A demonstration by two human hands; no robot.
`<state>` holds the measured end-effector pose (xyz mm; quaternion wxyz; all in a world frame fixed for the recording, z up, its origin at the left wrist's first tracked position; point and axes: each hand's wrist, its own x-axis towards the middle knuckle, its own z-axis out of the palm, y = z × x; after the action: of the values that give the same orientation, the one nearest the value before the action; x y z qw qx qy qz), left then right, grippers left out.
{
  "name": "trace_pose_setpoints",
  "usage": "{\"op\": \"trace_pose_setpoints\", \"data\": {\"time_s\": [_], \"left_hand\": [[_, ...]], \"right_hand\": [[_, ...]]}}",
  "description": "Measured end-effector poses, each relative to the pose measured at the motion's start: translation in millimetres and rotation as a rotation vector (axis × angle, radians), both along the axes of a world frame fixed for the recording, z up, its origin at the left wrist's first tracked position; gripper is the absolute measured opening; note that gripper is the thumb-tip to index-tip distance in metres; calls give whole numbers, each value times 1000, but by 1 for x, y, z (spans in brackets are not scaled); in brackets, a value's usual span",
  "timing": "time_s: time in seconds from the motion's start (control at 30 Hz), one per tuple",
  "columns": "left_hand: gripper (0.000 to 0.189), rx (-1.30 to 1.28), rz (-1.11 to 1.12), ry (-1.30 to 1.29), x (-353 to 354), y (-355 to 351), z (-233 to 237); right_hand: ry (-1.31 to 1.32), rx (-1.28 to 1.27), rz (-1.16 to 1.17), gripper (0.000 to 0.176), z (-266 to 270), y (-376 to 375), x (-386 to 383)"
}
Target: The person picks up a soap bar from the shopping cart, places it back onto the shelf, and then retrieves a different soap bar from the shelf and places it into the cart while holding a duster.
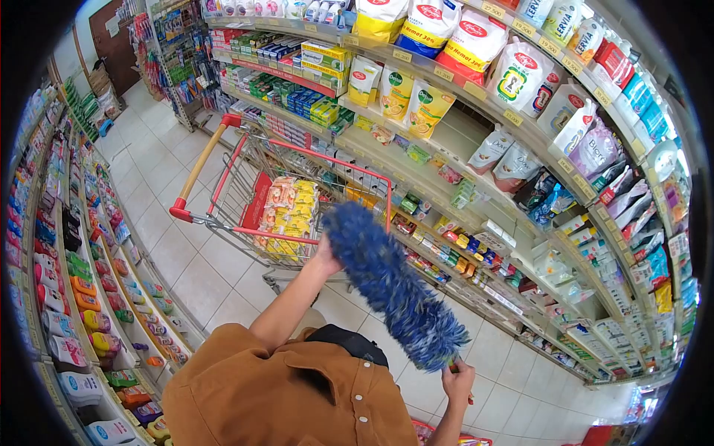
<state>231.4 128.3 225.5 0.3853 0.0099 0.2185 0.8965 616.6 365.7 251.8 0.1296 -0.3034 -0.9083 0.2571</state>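
A fluffy blue duster (394, 286) lies slantwise in front of my body, its far end towards the cart. My right hand (458, 379) is closed around the handle at its near end. At the far end, my left hand (327, 256) meets the edge of the fluff; its fingers are mostly hidden behind the fibres. Just beyond my left hand stands a shopping cart (279, 141) with red rails and a tan handle bar. Inside the cart are yellow and orange-pink packs (294, 212).
A long shelf (446, 149) on the right carries pouches, boxes and bottles with price tags. Another shelf row (89, 297) stands close on my left, with colourful bottles and packs. Pale floor tiles (204, 290) run between them towards a brown door (111, 37).
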Motion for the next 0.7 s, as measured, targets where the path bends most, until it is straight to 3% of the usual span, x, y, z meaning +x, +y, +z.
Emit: {"op": "trace_pose_setpoints", "data": {"time_s": [0.07,0.17,0.2,0.3,0.47,0.57,0.67,0.7], "left_hand": [[98,11,-17,-58,4,-2,15],[107,-78,41,-103,5,-12,22],[114,3,19,-57,10,-12,28],[111,33,-78,-5,-5,-19,-6],[108,60,31,-122,2,-20,14],[107,-84,10,-175,4,-20,22],[110,45,-61,-156,-8,-21,1],[115,-15,-52,-131,-11,-20,-7]], "right_hand": [[-16,19,-50,26,7,-7,-7],[-123,7,63,27,12,3,-2],[-107,35,48,27,9,5,-1],[-96,63,20,28,4,5,2],[-129,57,73,30,12,8,2],[-134,61,25,28,12,1,-2],[-122,87,101,27,17,4,-3],[-103,92,68,27,19,2,-4]]}}
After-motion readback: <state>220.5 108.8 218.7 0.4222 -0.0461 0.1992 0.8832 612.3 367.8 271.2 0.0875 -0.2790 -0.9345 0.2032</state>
